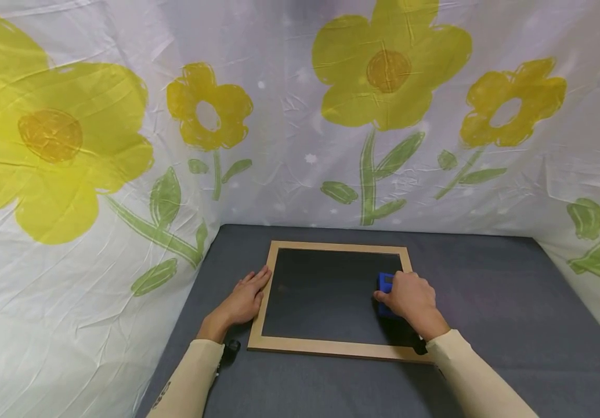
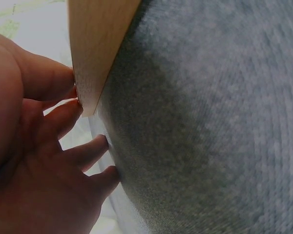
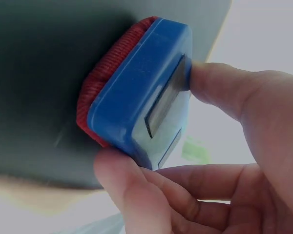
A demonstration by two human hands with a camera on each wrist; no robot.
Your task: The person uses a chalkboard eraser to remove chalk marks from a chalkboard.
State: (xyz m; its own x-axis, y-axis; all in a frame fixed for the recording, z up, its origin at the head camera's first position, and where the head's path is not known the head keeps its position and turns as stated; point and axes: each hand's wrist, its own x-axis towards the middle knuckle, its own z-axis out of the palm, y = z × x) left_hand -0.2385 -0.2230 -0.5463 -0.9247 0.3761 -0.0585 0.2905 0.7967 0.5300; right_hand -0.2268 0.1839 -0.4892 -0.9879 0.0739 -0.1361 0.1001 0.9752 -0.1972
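Observation:
A chalkboard [image 1: 326, 296] with a light wooden frame [image 1: 326, 346] lies flat on dark cloth. My right hand [image 1: 412, 296] grips a blue chalkboard eraser [image 3: 136, 87] by its sides, thumb on one side and fingers on the other. The eraser's ribbed red pad [image 3: 112, 61] faces down against the board near its right side. My left hand [image 1: 245, 299] rests at the frame's left side with fingers extended. In the left wrist view, the thumb and a finger touch the frame's edge [image 2: 100, 48], while other fingertips [image 2: 107, 178] reach the cloth.
Dark grey cloth [image 1: 488, 313] covers the table around the board. A white curtain [image 1: 279, 116] printed with yellow flowers hangs behind the table and along both sides. A black wrist device [image 1: 232, 346] shows below the left wrist.

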